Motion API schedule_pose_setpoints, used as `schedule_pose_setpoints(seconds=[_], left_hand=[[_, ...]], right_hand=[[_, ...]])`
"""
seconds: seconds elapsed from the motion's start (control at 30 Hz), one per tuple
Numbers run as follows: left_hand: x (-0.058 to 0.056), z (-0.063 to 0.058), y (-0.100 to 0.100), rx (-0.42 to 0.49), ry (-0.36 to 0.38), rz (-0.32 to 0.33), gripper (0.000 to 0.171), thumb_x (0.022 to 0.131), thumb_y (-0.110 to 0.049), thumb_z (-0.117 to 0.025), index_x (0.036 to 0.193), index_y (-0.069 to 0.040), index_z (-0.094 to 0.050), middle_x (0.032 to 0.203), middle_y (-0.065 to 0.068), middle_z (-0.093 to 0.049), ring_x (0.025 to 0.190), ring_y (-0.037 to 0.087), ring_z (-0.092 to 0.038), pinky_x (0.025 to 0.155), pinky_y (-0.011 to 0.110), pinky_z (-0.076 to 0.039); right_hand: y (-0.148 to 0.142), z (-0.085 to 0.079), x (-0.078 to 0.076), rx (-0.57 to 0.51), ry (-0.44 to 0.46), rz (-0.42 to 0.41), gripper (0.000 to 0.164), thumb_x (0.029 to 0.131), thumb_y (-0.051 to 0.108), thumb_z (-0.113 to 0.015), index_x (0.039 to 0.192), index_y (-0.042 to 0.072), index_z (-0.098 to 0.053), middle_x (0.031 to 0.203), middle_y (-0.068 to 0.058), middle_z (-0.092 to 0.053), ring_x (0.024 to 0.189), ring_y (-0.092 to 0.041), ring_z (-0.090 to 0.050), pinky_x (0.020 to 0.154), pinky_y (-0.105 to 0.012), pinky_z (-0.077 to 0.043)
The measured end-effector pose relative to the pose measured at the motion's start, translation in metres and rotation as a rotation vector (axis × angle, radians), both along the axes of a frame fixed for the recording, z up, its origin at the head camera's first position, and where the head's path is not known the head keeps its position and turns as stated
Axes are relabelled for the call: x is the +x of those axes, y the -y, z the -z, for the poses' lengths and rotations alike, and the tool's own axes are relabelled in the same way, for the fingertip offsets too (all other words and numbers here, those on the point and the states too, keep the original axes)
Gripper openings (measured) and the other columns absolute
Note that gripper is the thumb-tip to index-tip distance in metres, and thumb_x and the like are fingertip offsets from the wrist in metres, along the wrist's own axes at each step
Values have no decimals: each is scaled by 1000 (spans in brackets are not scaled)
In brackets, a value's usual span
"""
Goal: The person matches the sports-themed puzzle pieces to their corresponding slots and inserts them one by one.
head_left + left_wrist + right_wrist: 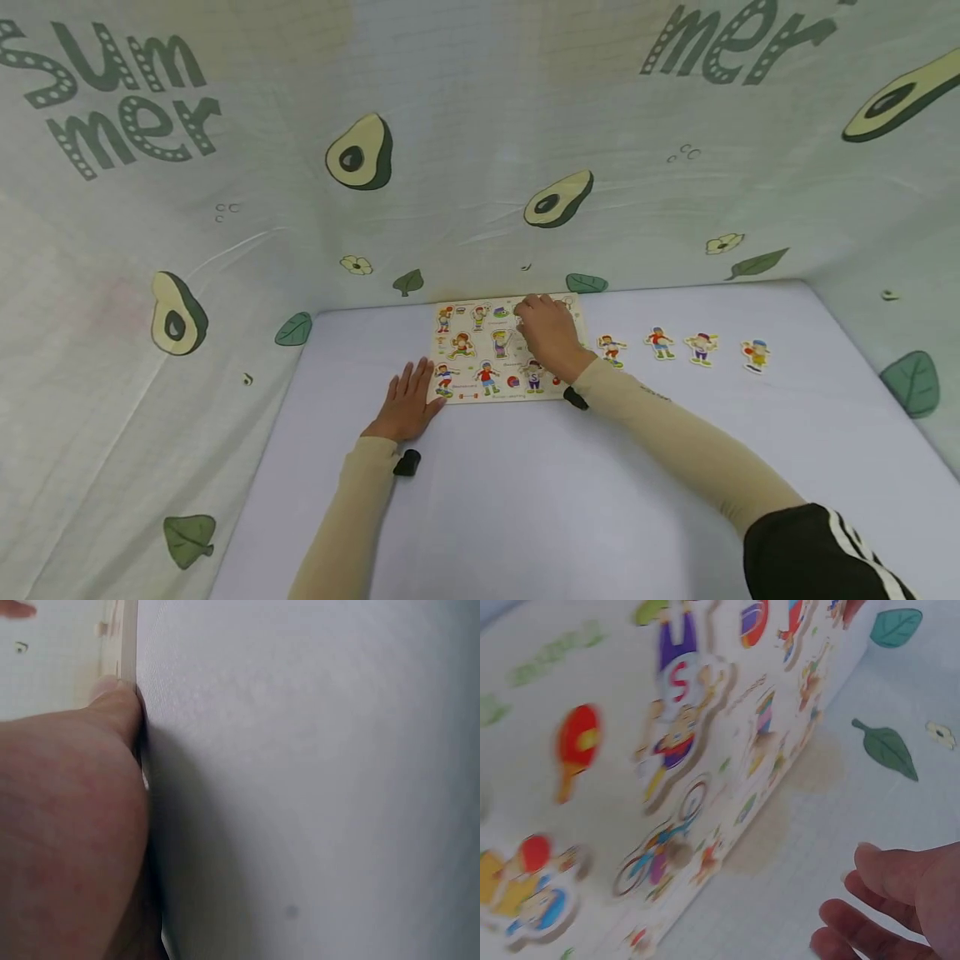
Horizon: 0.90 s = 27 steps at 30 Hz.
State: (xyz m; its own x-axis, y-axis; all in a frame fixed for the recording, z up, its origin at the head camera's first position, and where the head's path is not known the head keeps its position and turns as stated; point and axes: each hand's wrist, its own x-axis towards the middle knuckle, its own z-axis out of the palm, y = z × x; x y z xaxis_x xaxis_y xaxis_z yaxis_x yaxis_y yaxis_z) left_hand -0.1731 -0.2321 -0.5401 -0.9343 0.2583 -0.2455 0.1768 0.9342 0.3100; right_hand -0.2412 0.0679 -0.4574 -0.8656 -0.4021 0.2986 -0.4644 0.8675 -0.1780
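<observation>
A cream puzzle board (468, 396) printed with sports figures lies near the table's back edge. My left hand (407, 407) lies flat at its front left corner with fingers spread. In the left wrist view, the left thumb (116, 709) presses on the board's edge (129, 645). Over the upper right of the board is my right hand (549, 333), its fingers bent downward and hiding that part. Nothing shows between the loosely bent fingers of the right hand (892, 907) in the right wrist view. Near it there, a cyclist picture (656, 862) has a small round knob.
Several loose figure pieces, among them a red-and-blue one (660, 342) and a yellow one (755, 356), lie in a row right of the board. A cloth with avocado prints (360, 154) hangs behind the white table (510, 492).
</observation>
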Motion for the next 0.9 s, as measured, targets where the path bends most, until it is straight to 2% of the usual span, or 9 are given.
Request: schedule_pose_setpoints(seconds=[0.17,0.47,0.7,0.9], left_hand=[[1,0,-1,7,13,-7,79,113,-43,-43,169,-1,-7,178,18,-2,163,42,4,131,60,-2],[2,3,2,15,2,-4,78,113,-41,-44,169,0,-8,177,20,-3,163,44,3,130,63,-3],[3,2,1,9,0,0,78,113,-41,-43,169,0,-7,177,20,-3,163,44,3,130,62,-3],[3,1,-1,12,-6,3,78,114,-41,-43,169,0,-8,177,20,-3,163,44,3,130,62,-2]], right_hand=[[-31,3,9,-27,14,61,26,99,13,-77,122,4,-73,123,-14,-70,114,-34,-65,95,-48,-54],[-89,16,19,-103,109,165,25,97,6,-76,120,-2,-72,125,-21,-70,115,-41,-64,97,-54,-52],[-120,31,25,-69,113,182,25,97,4,-75,120,-5,-72,119,-23,-71,110,-43,-66,93,-58,-53],[-132,37,29,-47,149,178,28,95,7,-78,119,-5,-73,114,-23,-73,105,-44,-68,91,-61,-53]])
